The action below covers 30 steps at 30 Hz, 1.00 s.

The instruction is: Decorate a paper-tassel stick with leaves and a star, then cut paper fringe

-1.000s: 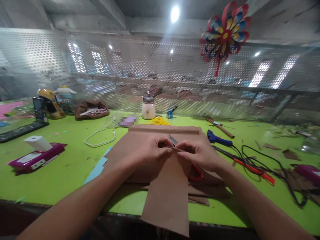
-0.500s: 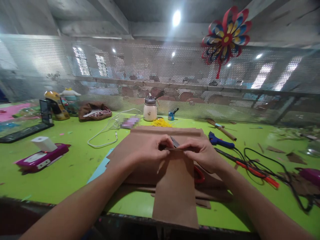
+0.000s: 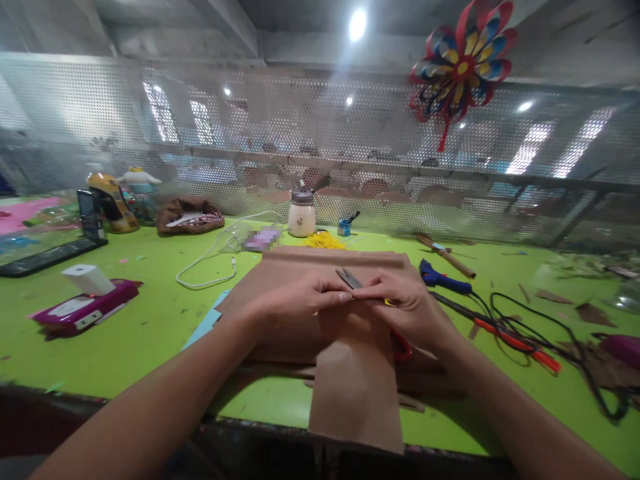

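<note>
A strip of brown paper (image 3: 356, 393) hangs from my two hands, its lower end over the table's front edge. My left hand (image 3: 313, 293) pinches its upper edge between thumb and fingers. On the right of the same edge, my right hand (image 3: 400, 300) is closed, thumb and index finger pressed together close to the left fingertips. Scissors lie beneath the hands: the blades (image 3: 349, 277) point up and left, and a red handle (image 3: 401, 347) shows below my right hand. Underneath is a stack of larger brown paper sheets (image 3: 285, 270).
A blue glue gun (image 3: 445, 279) and a red-handled tool (image 3: 515, 345) with black cords lie at the right. Yellow shreds (image 3: 325, 240), a cream bottle (image 3: 302, 215) and a small blue jar (image 3: 345, 227) stand behind. A purple power strip (image 3: 87, 310) and a white cable (image 3: 200, 287) are left.
My hands have come closer together along the strip's upper edge, the right one sliding toward the left. The strip's upper part now bends, and the view has shifted slightly.
</note>
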Motion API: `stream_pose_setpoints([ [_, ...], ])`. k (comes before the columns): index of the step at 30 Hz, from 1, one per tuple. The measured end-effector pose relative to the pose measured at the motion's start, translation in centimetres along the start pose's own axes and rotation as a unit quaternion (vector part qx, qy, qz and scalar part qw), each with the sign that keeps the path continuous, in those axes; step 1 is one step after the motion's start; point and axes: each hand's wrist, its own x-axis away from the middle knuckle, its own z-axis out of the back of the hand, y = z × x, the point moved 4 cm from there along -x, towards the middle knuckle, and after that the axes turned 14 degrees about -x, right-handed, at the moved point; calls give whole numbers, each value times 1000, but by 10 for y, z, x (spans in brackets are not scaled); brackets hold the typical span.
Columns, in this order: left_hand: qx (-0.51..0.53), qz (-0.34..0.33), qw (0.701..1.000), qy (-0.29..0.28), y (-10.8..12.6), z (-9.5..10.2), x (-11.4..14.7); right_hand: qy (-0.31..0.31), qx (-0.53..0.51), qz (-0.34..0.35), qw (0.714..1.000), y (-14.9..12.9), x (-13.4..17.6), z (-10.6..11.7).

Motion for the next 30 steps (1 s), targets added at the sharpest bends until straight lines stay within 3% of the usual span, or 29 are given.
stream_pose_setpoints([
  [6, -64, -7, 996, 57, 6, 2, 0, 8, 3, 33, 999, -6, 1, 1],
  [13, -149, -37, 982, 113, 15, 6, 6, -17, -39, -63, 997, 1, 0, 11],
  [21, -125, -37, 985, 114, 27, 2, 9, 3, -26, -184, 983, 21, 2, 13],
  [30, -80, -8, 992, 95, 17, 4, 5, 48, -94, -184, 977, 12, 0, 12],
])
